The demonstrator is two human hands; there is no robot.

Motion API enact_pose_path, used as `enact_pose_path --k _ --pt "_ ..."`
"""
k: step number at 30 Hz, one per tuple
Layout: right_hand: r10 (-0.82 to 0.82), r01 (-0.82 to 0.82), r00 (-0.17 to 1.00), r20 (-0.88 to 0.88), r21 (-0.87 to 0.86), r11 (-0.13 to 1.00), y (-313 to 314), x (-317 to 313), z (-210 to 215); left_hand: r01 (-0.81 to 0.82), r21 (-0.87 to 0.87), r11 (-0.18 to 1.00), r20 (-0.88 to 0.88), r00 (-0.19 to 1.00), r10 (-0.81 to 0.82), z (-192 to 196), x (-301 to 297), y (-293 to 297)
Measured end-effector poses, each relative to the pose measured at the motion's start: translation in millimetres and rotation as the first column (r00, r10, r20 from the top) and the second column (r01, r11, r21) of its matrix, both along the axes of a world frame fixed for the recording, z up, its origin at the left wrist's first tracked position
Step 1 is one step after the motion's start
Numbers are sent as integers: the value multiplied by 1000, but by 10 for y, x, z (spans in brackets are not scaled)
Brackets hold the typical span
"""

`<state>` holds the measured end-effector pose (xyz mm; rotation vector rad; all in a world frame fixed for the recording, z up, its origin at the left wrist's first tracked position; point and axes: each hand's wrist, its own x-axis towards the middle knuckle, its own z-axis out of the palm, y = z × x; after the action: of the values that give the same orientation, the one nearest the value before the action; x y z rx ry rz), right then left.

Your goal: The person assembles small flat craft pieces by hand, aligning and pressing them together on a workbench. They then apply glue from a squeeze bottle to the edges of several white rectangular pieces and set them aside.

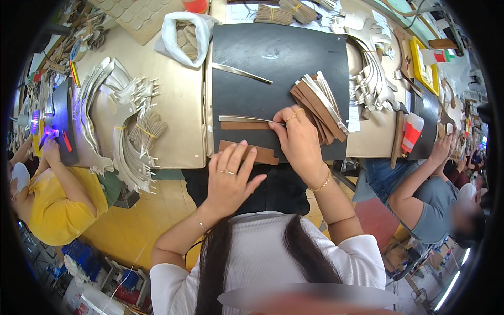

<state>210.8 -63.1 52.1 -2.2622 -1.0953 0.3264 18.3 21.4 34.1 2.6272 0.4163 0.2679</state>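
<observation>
A black mat [278, 52] covers the tan table in front of me. My left hand [231, 176] rests at the mat's near edge with its fingers spread, touching a stack of brown strips [262, 153]. My right hand [299, 139] presses its fingertips on the end of a silver strip [247, 118] that lies along a brown strip [244, 126]. Just right of that hand is a fanned pile of brown and silver strips [320, 102]. One loose silver strip [241, 72] lies farther back on the mat.
A white bag [184, 31] of tan pieces stands at the mat's far left corner. Silver cut shapes [123, 121] are piled to the left, white ones [373, 73] to the right. A person in yellow [58, 199] works at left, another in grey [425, 205] at right.
</observation>
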Motion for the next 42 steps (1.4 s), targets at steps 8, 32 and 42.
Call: enact_pose_path --k 8,32,42 --pt "-348 359 899 266 7 933 -397 361 470 7 94 996 8 1000 -8 -94 185 -50" --pt "88 -97 985 150 50 994 945 109 175 98 163 -982 445 881 162 1919 831 -53" --pt "96 -57 946 -309 132 990 353 -79 346 37 248 -968 598 781 183 1760 980 -209"
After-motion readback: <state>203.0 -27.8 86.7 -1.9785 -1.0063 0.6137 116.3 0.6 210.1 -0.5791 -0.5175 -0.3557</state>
